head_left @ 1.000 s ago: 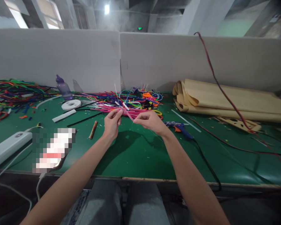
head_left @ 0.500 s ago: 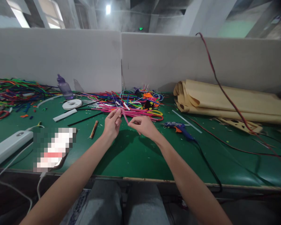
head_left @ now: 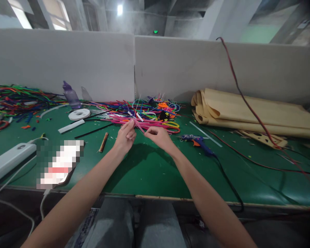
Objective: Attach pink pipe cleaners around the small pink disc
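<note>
A phone (head_left: 62,165) lay nearest, its screen pixelated. Beyond it, the left hand (head_left: 126,135) and right hand (head_left: 158,137) pinched a thin pink strip (head_left: 140,128) between them, partly hidden and hard to tell from the pink stems (head_left: 156,123) behind. Farther back, a red-black cable (head_left: 236,81) crossed in front of rolled brown paper (head_left: 227,106), cut off at the right.

A workshop, by its green workbench (head_left: 157,175) with a glue gun (head_left: 205,148), rolled brown paper (head_left: 237,111) and heaped coloured strips (head_left: 157,122). Beyond the partition (head_left: 67,62), bare pillars (head_left: 218,20) suggest a factory hall, though it is hazy there.
</note>
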`<state>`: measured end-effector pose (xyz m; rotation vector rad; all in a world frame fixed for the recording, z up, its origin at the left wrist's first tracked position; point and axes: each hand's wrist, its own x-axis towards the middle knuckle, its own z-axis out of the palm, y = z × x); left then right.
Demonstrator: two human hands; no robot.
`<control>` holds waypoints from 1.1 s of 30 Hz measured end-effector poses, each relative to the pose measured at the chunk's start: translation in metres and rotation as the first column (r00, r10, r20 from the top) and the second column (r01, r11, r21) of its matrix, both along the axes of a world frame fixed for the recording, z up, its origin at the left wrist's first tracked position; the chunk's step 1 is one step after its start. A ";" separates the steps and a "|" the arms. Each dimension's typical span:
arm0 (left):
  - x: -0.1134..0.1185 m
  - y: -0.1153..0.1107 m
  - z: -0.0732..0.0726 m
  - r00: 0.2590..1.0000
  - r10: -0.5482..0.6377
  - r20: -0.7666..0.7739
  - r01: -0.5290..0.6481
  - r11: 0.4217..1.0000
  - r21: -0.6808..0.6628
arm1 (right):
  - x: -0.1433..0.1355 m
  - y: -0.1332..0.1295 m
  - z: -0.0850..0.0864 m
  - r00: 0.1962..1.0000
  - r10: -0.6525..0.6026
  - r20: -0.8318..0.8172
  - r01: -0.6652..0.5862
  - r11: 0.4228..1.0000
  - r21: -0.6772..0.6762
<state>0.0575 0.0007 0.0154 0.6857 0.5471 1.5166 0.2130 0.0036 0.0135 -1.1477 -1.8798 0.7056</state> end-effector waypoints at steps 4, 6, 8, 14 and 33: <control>0.004 -0.004 0.002 0.993 -0.114 0.044 0.115 0.993 -0.018 | -0.001 0.002 -0.005 0.998 0.056 -0.012 -0.057 0.998 -0.035; 0.006 -0.005 0.002 0.992 -0.120 0.025 0.121 0.993 -0.017 | -0.003 0.001 -0.004 0.992 0.115 -0.055 -0.118 0.991 -0.056; 0.007 -0.006 0.000 0.994 -0.105 -0.005 0.105 0.994 -0.015 | -0.006 -0.002 0.000 0.979 0.163 -0.121 -0.173 0.982 -0.076; 0.010 -0.005 -0.007 0.993 -0.106 -0.056 0.107 0.994 0.005 | -0.009 -0.008 0.009 0.946 0.148 -0.289 -0.188 0.975 -0.116; 0.011 -0.008 -0.007 0.835 0.284 -0.470 -0.184 0.951 0.249 | 0.014 0.006 0.012 0.835 0.183 -0.519 -0.326 0.925 -0.197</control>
